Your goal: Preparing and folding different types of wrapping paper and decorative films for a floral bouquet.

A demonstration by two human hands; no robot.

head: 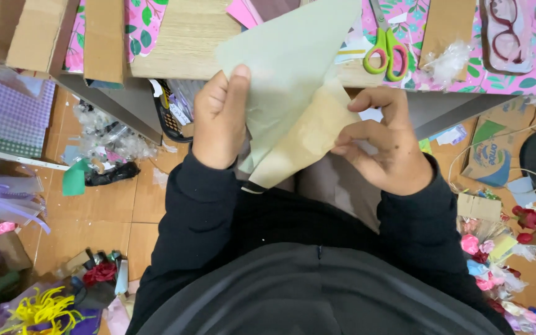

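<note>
My left hand (220, 121) is curled shut on the pale green paper sheet (283, 62), thumb pressed flat along its left edge, knuckles toward me. My right hand (387, 144) pinches the tan paper layer (305, 138) beneath it, fingers bent inward, wrist cocked. I hold the folded sheets upright above my lap, in front of the bench (184, 37) edge. On the bench, green-handled scissors (386, 49) lie on pink floral wrap (414, 25), with brown cardboard pieces (103, 37) to the left. On the floor at right sits a blue-and-green printed carton (490, 155), near red paper roses (527, 218).
</note>
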